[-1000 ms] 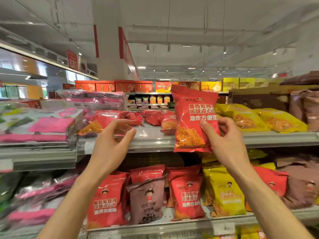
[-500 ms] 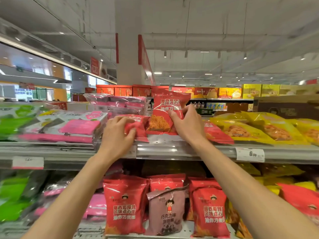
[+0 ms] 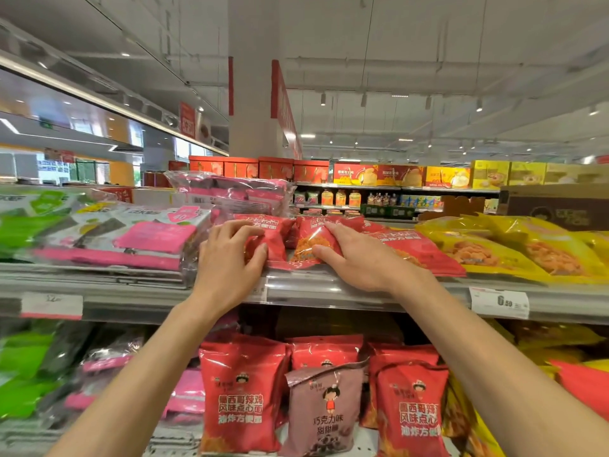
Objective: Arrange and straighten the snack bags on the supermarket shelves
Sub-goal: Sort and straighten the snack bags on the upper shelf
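Note:
On the upper shelf lie several red snack bags. My left hand grips the left red bag at its front corner, fingers curled over the top and thumb under the edge. My right hand holds the middle red bag, which lies flat at the shelf's front, between thumb and fingers. Another red bag lies just right of that hand, partly under it.
Yellow snack bags fill the upper shelf to the right, pink and green packs to the left. A price tag hangs on the rail. Below stand red bags and a brown bag.
My right hand brought the upright red bag from the air down onto the upper shelf and laid it flat. My left hand moved onto the neighbouring red bag and gripped it.

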